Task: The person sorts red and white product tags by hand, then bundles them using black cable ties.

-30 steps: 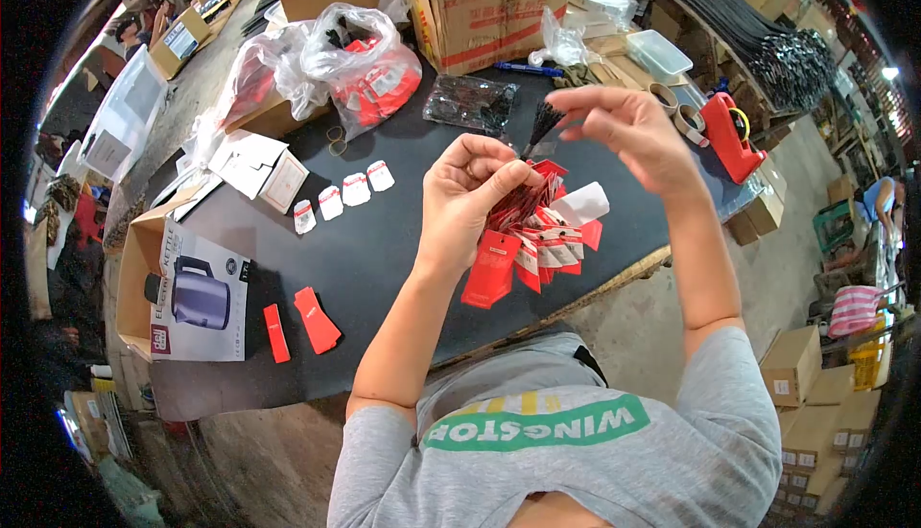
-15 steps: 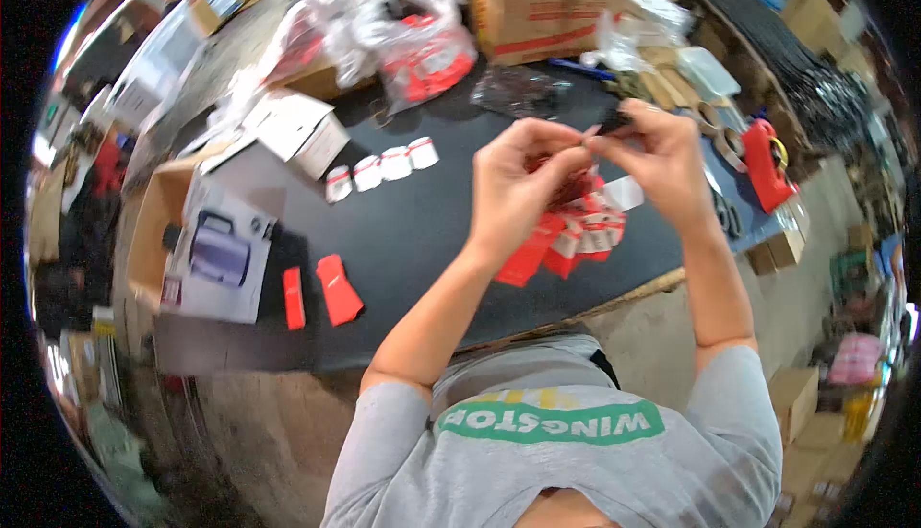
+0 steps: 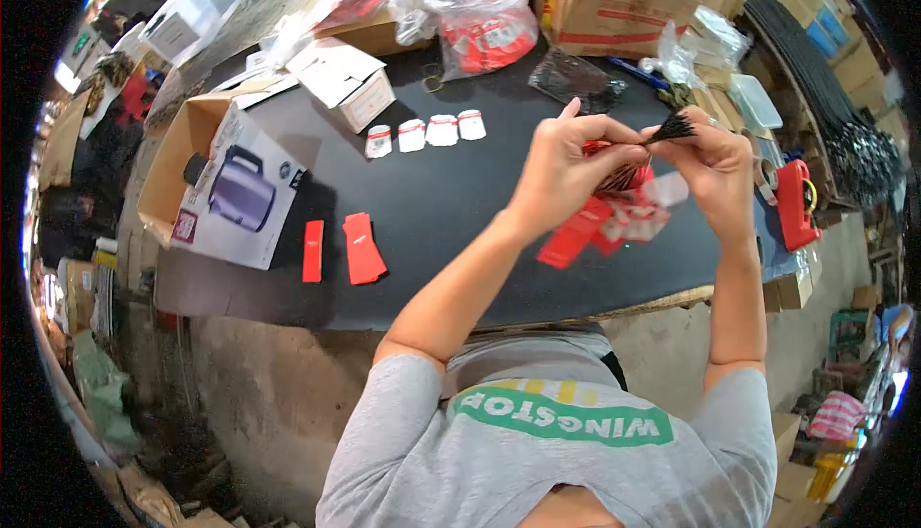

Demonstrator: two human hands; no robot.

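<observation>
Over the right part of the dark table (image 3: 432, 240), my left hand (image 3: 580, 168) pinches the gathered strings of a bunch of red and white tags (image 3: 614, 221), which hangs below it. My right hand (image 3: 705, 149) is close beside it, its fingers closed on a black fanned bundle of strings (image 3: 674, 128). The fingertips of both hands nearly meet. Farther left lie several white tags (image 3: 441, 131) in a row, and two small piles of red tags (image 3: 364, 249) (image 3: 313, 251) nearer the front edge.
A kettle box (image 3: 235, 187) and a small white box (image 3: 343, 82) stand at the left. Behind are a plastic bag of red items (image 3: 484, 34) and a cardboard carton (image 3: 633, 5). A red tape dispenser (image 3: 794, 204) sits at the right edge.
The view has shifted, so the table items appear farther right. The black bundle now shows fanned out by my right hand, and the hanging tags have swung and look blurred.
</observation>
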